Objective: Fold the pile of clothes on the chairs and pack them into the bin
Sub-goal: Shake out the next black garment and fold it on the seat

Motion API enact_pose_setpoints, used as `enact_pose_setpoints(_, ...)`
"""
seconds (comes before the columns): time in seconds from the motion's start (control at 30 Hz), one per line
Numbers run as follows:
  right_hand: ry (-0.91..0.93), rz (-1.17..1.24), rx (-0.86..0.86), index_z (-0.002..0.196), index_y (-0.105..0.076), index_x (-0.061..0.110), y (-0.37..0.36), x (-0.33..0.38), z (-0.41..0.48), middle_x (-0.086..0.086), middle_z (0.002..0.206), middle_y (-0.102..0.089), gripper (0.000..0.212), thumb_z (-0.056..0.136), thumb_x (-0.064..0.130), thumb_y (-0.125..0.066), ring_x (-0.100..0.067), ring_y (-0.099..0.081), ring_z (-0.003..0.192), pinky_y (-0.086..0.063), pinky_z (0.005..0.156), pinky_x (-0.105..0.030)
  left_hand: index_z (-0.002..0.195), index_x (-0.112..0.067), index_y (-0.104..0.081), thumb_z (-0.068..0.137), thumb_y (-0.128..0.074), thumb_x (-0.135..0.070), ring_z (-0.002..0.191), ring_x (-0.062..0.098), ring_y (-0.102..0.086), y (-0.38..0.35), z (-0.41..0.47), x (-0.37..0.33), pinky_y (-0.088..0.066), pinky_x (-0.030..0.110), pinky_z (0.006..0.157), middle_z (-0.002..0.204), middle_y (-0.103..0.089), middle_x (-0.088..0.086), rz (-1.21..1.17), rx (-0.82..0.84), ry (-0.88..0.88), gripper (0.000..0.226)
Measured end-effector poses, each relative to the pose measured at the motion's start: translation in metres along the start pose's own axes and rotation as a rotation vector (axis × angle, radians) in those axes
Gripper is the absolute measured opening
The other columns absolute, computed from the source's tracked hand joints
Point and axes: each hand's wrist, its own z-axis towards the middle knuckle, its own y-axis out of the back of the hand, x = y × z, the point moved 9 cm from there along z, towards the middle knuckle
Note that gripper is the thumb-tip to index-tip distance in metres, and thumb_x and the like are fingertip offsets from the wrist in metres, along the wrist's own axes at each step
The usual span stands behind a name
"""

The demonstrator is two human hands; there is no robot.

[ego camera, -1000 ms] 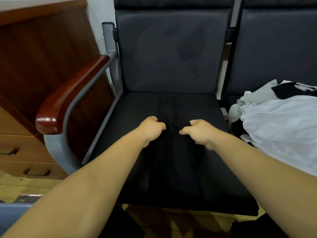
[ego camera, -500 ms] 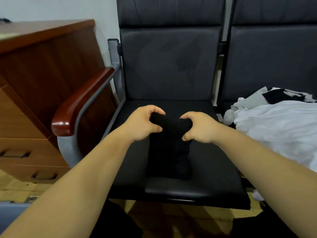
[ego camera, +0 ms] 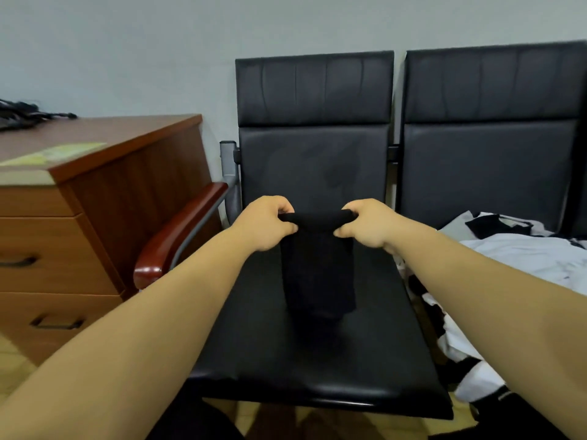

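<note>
Folding step in hand: left hand (ego camera: 266, 222) and right hand (ego camera: 365, 222) each pinch a top corner of the black garment (ego camera: 317, 268), which hangs above the chair seat (ego camera: 381, 344) (bin not in view). Next move likely needs laying it flat, then halving it.

You had 2 black padded chairs in front of you, side by side vs. the wall. The L chair seat (ego camera: 365, 360) carried the black garment (ego camera: 317, 271), whose lower end hung down at the cushion. It was black on black, so contact wasn't clear. The R chair (ego camera: 489, 173) held the pile of clothes (ego camera: 521, 258), mostly white w/ black bits, spilling over the seat's front edge. On your left, a wooden cabinet (ego camera: 104, 211) had a yellowish sheet (ego camera: 60, 153) flat on top & black cables (ego camera: 22, 114) at its far end.
</note>
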Motion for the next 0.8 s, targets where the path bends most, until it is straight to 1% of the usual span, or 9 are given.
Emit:
enact_pose_setpoints(0.1, 0.022, 0.037, -0.12, 0.1, -0.074, 0.024, 0.014, 0.008, 0.005, 0.005, 0.1, -0.073, 0.016, 0.089, 0.015, -0.078, -0.019, -0.068, 0.098, -0.056, 0.089, -0.039, 0.093, -0.023, -0.066, 0.092, -0.074, -0.017, 0.076, 0.014, -0.074, 0.007, 0.012, -0.001, -0.061, 0.039, 0.079, 0.088, -0.073, -0.004, -0.119, -0.06, 0.052, 0.01)
enact_pose_setpoints(0.17, 0.017, 0.126, -0.155, 0.098, -0.07, 0.025, 0.019, 0.01, 0.007, 0.001, 0.1, -0.072, 0.014, 0.093, 0.012, -0.073, -0.02, -0.073, 0.089, -0.062, 0.084, -0.04, 0.091, -0.023, -0.065, 0.093, -0.071, -0.012, 0.07, 0.012, -0.075, 0.011, 0.018, -0.003, -0.064, 0.045, 0.078, 0.084, -0.074, -0.002, -0.221, -0.11, 0.08, 0.012)
enact_pose_setpoints(0.27, 0.057, 0.201, -0.186, 0.099, -0.068, 0.026, 0.025, 0.013, 0.005, 0.0, 0.099, -0.073, 0.016, 0.095, 0.011, -0.069, -0.015, -0.077, 0.084, -0.064, 0.082, -0.042, 0.089, -0.024, -0.064, 0.092, -0.071, -0.01, 0.082, 0.017, -0.073, 0.018, 0.018, -0.009, -0.063, 0.044, 0.08, 0.088, -0.073, -0.002, -0.276, -0.191, 0.065, 0.017)
enact_pose_setpoints(0.4, 0.176, 0.043, -0.25, 0.093, -0.07, 0.027, 0.023, 0.008, -0.017, 0.01, 0.095, -0.072, 0.019, 0.087, 0.01, -0.077, -0.008, -0.068, 0.088, -0.051, 0.077, -0.025, 0.087, -0.025, -0.068, 0.087, -0.072, 0.0, 0.095, 0.02, -0.07, 0.008, -0.01, 0.0, -0.06, 0.037, 0.086, 0.098, -0.071, 0.0, -0.43, -0.163, 0.079, 0.025)
enact_pose_setpoints(0.47, 0.197, 0.007, -0.196, 0.089, -0.07, 0.03, 0.003, -0.008, -0.033, 0.012, 0.094, -0.071, 0.022, 0.084, 0.01, -0.079, -0.004, -0.066, 0.085, -0.046, 0.071, -0.016, 0.084, -0.018, -0.069, 0.089, -0.061, 0.009, 0.101, 0.023, -0.07, -0.017, -0.031, 0.02, -0.061, 0.042, 0.09, 0.104, -0.069, 0.006, -0.616, -0.09, 0.194, 0.028)
enact_pose_setpoints(0.53, 0.186, -0.028, -0.068, 0.087, -0.071, 0.034, -0.031, -0.033, -0.048, 0.013, 0.094, -0.072, 0.028, 0.082, 0.006, -0.077, 0.0, -0.068, 0.08, -0.045, 0.07, -0.013, 0.077, -0.015, -0.068, 0.091, -0.055, 0.005, 0.106, 0.026, -0.067, -0.058, -0.056, 0.045, -0.061, 0.045, 0.091, 0.106, -0.066, 0.01, -0.71, 0.017, 0.361, 0.028)
enact_pose_setpoints(0.6, 0.122, -0.097, 0.113, 0.087, -0.071, 0.033, -0.073, -0.064, -0.061, 0.014, 0.09, -0.07, 0.035, 0.084, -0.002, -0.069, 0.007, -0.065, 0.073, -0.043, 0.066, -0.009, 0.077, -0.017, -0.068, 0.093, -0.063, -0.008, 0.099, 0.023, -0.065, -0.1, -0.083, 0.072, -0.062, 0.04, 0.084, 0.1, -0.067, 0.009, -0.612, 0.153, 0.484, 0.019)
enact_pose_setpoints(0.7, -0.002, -0.141, 0.326, 0.09, -0.074, 0.03, -0.119, -0.104, -0.075, 0.02, 0.072, -0.069, 0.038, 0.087, -0.006, -0.063, 0.012, -0.063, 0.064, -0.042, 0.059, -0.006, 0.081, -0.018, -0.067, 0.091, -0.074, -0.026, 0.083, 0.018, -0.066, -0.136, -0.112, 0.099, -0.053, 0.031, 0.071, 0.089, -0.071, 0.005, -0.294, 0.257, 0.51, 0.015)
enact_pose_setpoints(0.8, -0.109, 0.022, 0.259, 0.087, -0.075, 0.019, -0.118, -0.116, -0.066, 0.011, 0.081, -0.077, 0.03, 0.09, -0.004, -0.056, -0.005, -0.074, 0.069, -0.048, 0.063, -0.016, 0.087, -0.017, -0.062, 0.09, -0.074, -0.032, 0.083, 0.019, -0.065, -0.134, -0.113, 0.101, -0.05, 0.033, 0.071, 0.091, -0.07, 0.004, -0.168, 0.18, 0.511, 0.019)
